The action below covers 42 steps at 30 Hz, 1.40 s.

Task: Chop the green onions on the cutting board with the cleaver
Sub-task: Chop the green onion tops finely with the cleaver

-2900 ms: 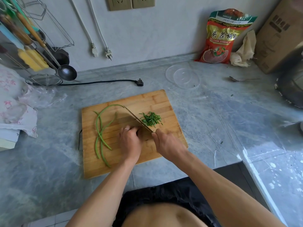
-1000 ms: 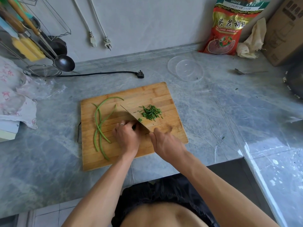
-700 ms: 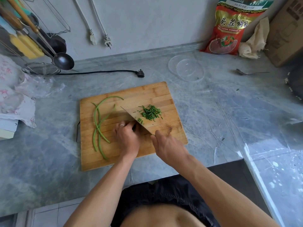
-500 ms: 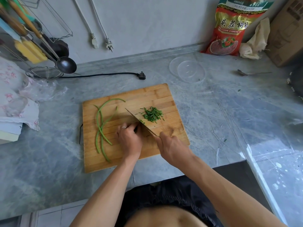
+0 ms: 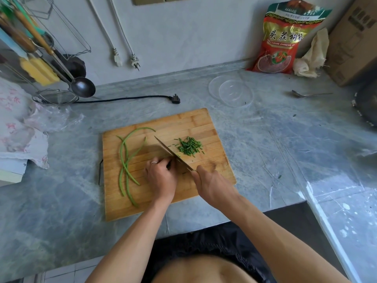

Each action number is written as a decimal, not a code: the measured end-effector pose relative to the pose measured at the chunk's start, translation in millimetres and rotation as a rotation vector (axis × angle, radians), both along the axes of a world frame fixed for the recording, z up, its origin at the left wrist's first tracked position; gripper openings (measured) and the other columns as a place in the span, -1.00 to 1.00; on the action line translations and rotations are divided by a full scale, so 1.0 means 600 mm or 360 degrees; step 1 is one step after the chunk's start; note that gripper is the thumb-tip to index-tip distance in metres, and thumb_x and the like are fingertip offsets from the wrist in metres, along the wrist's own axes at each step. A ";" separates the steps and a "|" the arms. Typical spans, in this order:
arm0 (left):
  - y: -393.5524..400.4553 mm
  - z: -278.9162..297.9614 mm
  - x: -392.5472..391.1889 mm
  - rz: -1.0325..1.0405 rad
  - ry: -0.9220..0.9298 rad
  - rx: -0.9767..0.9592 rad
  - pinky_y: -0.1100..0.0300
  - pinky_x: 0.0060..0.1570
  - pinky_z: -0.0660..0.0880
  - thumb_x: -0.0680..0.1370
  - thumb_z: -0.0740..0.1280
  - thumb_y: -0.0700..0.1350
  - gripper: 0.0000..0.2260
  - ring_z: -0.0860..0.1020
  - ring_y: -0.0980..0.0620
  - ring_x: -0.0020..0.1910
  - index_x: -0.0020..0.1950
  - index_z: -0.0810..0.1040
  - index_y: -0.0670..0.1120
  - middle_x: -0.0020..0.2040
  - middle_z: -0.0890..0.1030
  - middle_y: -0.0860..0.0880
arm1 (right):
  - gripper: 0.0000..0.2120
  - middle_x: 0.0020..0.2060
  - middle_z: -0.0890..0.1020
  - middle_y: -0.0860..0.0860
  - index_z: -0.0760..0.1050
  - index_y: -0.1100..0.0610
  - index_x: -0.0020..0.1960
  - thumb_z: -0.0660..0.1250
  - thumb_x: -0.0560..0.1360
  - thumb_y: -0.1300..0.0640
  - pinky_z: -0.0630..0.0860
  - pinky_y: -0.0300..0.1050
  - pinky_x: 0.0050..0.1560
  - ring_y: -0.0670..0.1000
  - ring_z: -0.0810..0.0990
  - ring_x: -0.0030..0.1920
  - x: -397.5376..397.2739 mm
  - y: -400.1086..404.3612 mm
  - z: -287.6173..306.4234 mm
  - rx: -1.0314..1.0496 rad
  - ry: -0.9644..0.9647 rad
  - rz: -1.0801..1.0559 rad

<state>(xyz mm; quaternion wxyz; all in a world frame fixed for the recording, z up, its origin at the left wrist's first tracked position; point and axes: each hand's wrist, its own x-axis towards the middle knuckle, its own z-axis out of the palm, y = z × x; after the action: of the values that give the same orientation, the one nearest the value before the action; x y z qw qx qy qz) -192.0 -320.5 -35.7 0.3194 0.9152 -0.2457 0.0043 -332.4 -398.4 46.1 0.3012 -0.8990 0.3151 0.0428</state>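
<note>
A wooden cutting board (image 5: 204, 123) lies on the grey counter. Long green onions (image 5: 124, 160) curve across its left half. A small heap of chopped green pieces (image 5: 189, 146) sits right of the cleaver (image 5: 169, 151). The blade stands edge-down across the board's middle. My right hand (image 5: 212, 185) grips the cleaver's handle, which the hand hides. My left hand (image 5: 161, 174), with a ring on one finger, is curled against the blade's left side, holding down the onion ends; those ends are hidden under the fingers.
A clear plastic bowl (image 5: 234, 92) and a spoon (image 5: 308, 95) lie behind the board to the right. A red snack bag (image 5: 285, 37), a cardboard box (image 5: 355, 41), a black plug (image 5: 175, 99) and hanging utensils (image 5: 40, 50) line the back. A dark pan (image 5: 367, 103) sits far right.
The cleaver has kept rising and falling beside my left hand. The chopped heap has grown slightly. Both hands stay in about the same place on the board.
</note>
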 end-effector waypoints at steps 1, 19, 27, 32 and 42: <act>0.003 -0.001 -0.003 -0.0009 -0.0001 0.0002 -0.01 -0.11 0.42 0.50 0.36 -0.07 -0.86 0.47 -0.20 -0.17 -0.14 0.72 0.01 -0.22 0.59 -0.06 | -0.66 -0.42 0.45 0.08 0.26 0.08 -0.09 -0.07 0.66 -0.14 0.25 -0.06 -0.48 0.16 0.40 -0.46 0.009 0.000 -0.004 0.0013 0.0008 -0.0008; 0.015 -0.003 0.011 -0.0161 -0.0124 0.0125 -0.03 -0.05 0.45 0.48 0.43 -0.16 -0.87 0.50 -0.15 -0.14 -0.02 0.73 -0.01 -0.19 0.60 -0.06 | -0.65 -0.46 0.43 0.03 0.28 0.08 -0.26 0.05 0.66 -0.02 0.17 -0.08 -0.46 -0.01 0.31 -0.51 0.012 -0.015 0.018 0.0041 -0.0241 -0.0100; 0.001 0.026 0.026 -0.0088 0.0212 0.0000 0.01 -0.18 0.54 0.42 0.45 -0.15 -0.92 0.63 -0.12 -0.28 -0.14 0.73 -0.02 -0.27 0.71 -0.02 | -0.65 -0.42 0.44 0.04 0.25 0.01 -0.28 0.04 0.66 -0.05 0.21 -0.13 -0.47 0.00 0.35 -0.49 -0.009 -0.008 0.013 0.0162 -0.0141 -0.0132; 0.002 0.028 0.028 -0.0100 0.0158 0.0023 0.02 -0.13 0.50 0.44 0.48 -0.10 -0.95 0.62 -0.09 -0.26 -0.14 0.74 0.00 -0.24 0.71 -0.01 | -0.65 -0.44 0.41 -0.03 0.23 -0.03 -0.28 0.03 0.67 -0.05 0.22 -0.17 -0.47 -0.10 0.34 -0.54 -0.014 -0.012 0.025 0.0167 -0.0160 -0.0120; -0.002 0.011 0.024 -0.0097 0.0022 0.0081 0.05 -0.18 0.41 0.47 0.41 -0.09 -0.89 0.53 -0.17 -0.24 -0.10 0.74 0.05 -0.23 0.65 -0.07 | -0.62 -0.43 0.39 0.00 0.34 0.12 -0.18 0.01 0.66 -0.10 0.21 -0.11 -0.47 0.00 0.31 -0.49 -0.018 -0.003 0.035 0.0109 -0.0030 -0.0072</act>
<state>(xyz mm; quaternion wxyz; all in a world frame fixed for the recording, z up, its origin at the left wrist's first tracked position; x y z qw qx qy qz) -177.5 -321.7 -29.4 0.2977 0.9152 -0.2711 -0.0181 -343.0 -400.0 66.9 0.3355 -0.8812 0.3308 0.0382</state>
